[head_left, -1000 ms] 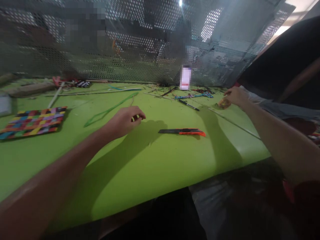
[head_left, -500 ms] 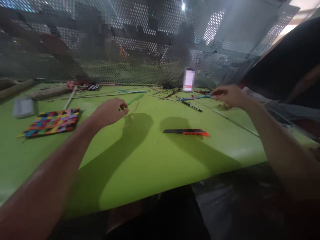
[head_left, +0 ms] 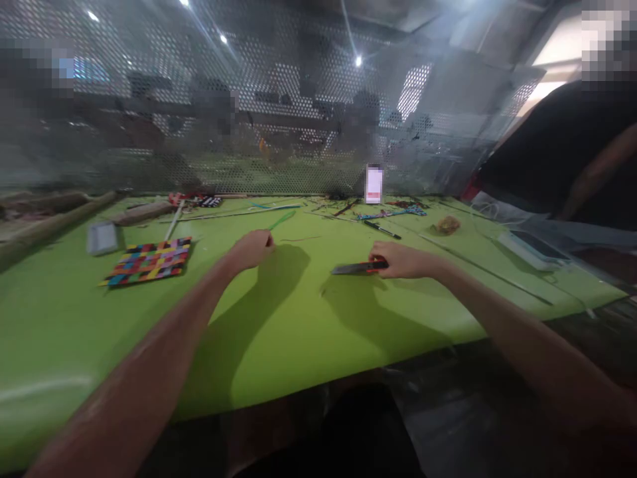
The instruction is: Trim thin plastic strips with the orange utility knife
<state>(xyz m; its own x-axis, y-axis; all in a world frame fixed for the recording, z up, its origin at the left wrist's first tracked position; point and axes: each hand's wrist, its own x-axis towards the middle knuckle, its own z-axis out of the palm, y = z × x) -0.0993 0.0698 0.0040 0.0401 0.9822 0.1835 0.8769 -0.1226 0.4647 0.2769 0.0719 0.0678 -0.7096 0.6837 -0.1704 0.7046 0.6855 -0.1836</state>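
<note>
My right hand (head_left: 401,260) is closed round the handle of an orange and black utility knife (head_left: 355,268). Its blade points left, low over the green tabletop (head_left: 298,345). My left hand (head_left: 255,248) has its fingers curled inward, and what they hold, if anything, is hidden. A thin brownish strand (head_left: 301,239) lies just right of the left hand. Behind that hand a green strip (head_left: 284,219) rests on the table. To the left lies a mat woven from many-coloured strips (head_left: 149,263).
A black pen (head_left: 382,230), a blue patterned strip (head_left: 393,214) and a lit phone (head_left: 374,184) are at the back. On the right are a brownish clump (head_left: 446,226) and a white device (head_left: 532,251). A person in dark clothing (head_left: 562,146) is beyond them. A mesh screen (head_left: 298,153) borders the table.
My right hand has come down leftward from the table's back right and taken hold of the utility knife. My left hand's fingers have curled in more. The view has tilted up and shifted.
</note>
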